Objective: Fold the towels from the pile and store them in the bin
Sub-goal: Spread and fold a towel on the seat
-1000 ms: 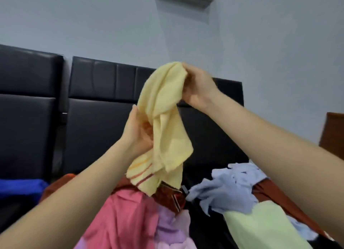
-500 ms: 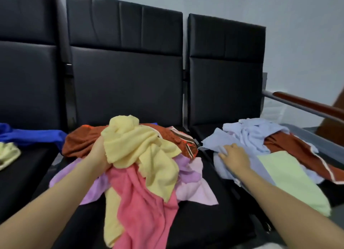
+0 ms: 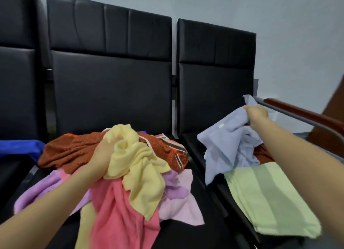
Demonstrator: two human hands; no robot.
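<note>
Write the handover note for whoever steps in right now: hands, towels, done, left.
Left hand: grips the bunched yellow towel on top of the pile on the middle seat.
Right hand: holds the pale blue towel lifted above the right seat, over the light green towel.
In the pile: pink towel, lilac towel, rust-brown towel.
Done: nothing visibly folded.
Left: fold every towel and store it; no bin is in view.

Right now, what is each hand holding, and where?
Left hand grips the crumpled yellow terry towel at its bunched top; right hand lifts the pale blue towel by an upper edge.
</note>
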